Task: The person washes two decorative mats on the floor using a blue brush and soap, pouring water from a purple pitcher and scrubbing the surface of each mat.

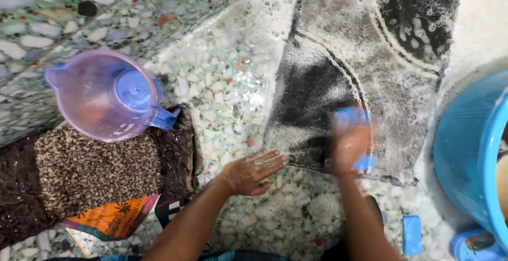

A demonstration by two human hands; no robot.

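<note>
A dark garment (365,65) lies spread flat on the wet speckled floor (222,75), covered in white suds over most of its surface, with seams and a curved pocket edge showing through the foam. The right hand (350,144) is closed around a blue scrubbing brush (351,120) and presses it onto the lower part of the garment near its bottom edge; the hand and brush are blurred, so the exact grip cannot be made out beyond that. The left hand (254,170) lies open, palm down and fingers spread, flat on the floor with its fingertips touching the garment's lower left corner, and it holds nothing. Judging by the foam, the upper and middle parts of the cloth appear already lathered, while the darker patch at the lower left looks less soapy, and no rinsing shows yet. A blue bar of soap (412,234) rests on the floor just beside the right forearm. A blue bucket (465,160) stands at the right edge, touching the garment's side. Well apart to the left, a purple jug (103,94) sits on a heap of brown and patterned laundry (79,176).
</note>
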